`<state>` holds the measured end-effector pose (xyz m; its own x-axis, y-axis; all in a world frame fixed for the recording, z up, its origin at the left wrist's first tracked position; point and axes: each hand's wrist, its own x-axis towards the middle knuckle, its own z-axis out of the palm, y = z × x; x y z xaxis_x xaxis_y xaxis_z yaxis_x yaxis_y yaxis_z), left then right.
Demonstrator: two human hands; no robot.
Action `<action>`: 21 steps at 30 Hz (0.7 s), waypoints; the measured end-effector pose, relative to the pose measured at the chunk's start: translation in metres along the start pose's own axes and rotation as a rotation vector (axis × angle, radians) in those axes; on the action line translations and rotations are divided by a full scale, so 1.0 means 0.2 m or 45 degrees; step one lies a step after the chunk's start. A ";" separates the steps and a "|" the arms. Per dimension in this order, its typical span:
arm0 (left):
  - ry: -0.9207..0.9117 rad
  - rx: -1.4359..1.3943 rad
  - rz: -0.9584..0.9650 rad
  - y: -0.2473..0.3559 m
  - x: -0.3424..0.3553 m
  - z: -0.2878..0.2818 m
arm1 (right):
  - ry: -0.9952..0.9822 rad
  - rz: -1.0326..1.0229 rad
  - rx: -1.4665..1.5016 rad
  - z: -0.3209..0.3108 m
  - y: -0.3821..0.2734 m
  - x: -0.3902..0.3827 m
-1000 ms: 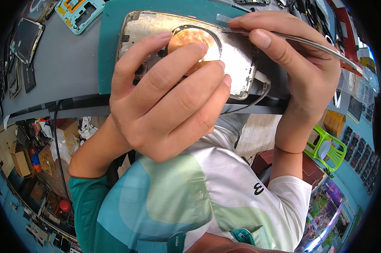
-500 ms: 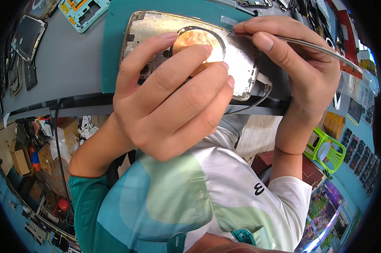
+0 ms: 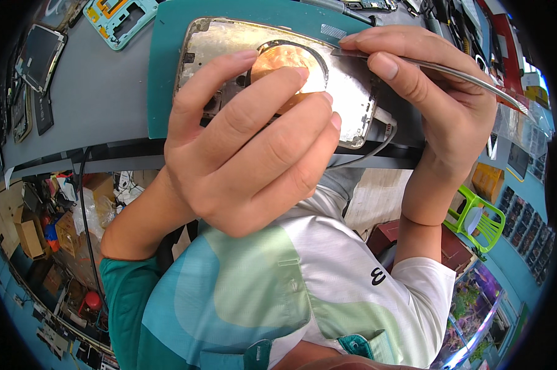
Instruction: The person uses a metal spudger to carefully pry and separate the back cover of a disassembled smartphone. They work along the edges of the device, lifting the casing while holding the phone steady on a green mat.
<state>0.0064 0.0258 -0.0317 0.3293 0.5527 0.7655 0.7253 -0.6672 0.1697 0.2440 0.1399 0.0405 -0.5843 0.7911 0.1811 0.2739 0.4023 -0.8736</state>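
One metal phone chassis (image 3: 355, 92) over a teal mat (image 3: 162, 80), at the bench's (image 3: 99, 92) near edge; left hand (image 3: 247, 148), fingers slightly parted over the copper-coloured disc (image 3: 281, 60), grip beneath not discernible; right hand (image 3: 448, 102), thumb and forefinger pinching a thin metal tool (image 3: 451, 71), tip right of the disc

From my remote post I note the left hand (image 3: 250, 151) masking part of the metal plate (image 3: 347, 86) and its copper disc (image 3: 280, 57), the pale-blue frame (image 3: 105, 26) cropped by the top edge.
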 end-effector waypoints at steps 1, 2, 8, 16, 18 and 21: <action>-0.002 -0.002 -0.001 0.00 0.00 0.00 | -0.005 -0.003 0.002 0.00 0.00 0.00; -0.001 -0.004 -0.002 0.00 0.00 0.00 | -0.005 -0.004 0.002 0.00 0.00 0.00; 0.011 -0.003 0.003 0.00 0.00 0.00 | 0.007 -0.003 -0.023 0.01 -0.02 0.00; 0.013 -0.006 -0.005 -0.01 0.00 0.00 | 0.032 0.035 -0.015 0.02 -0.03 0.00; 0.020 -0.003 -0.003 -0.01 -0.01 0.00 | 0.027 0.022 -0.022 0.02 -0.03 0.00; 0.020 -0.004 -0.014 0.00 0.00 0.00 | -0.002 -0.047 -0.044 0.02 -0.02 0.01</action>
<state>0.0063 0.0260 -0.0323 0.3120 0.5521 0.7732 0.7267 -0.6629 0.1802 0.2387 0.1375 0.0414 -0.5958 0.7745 0.2125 0.2781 0.4471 -0.8502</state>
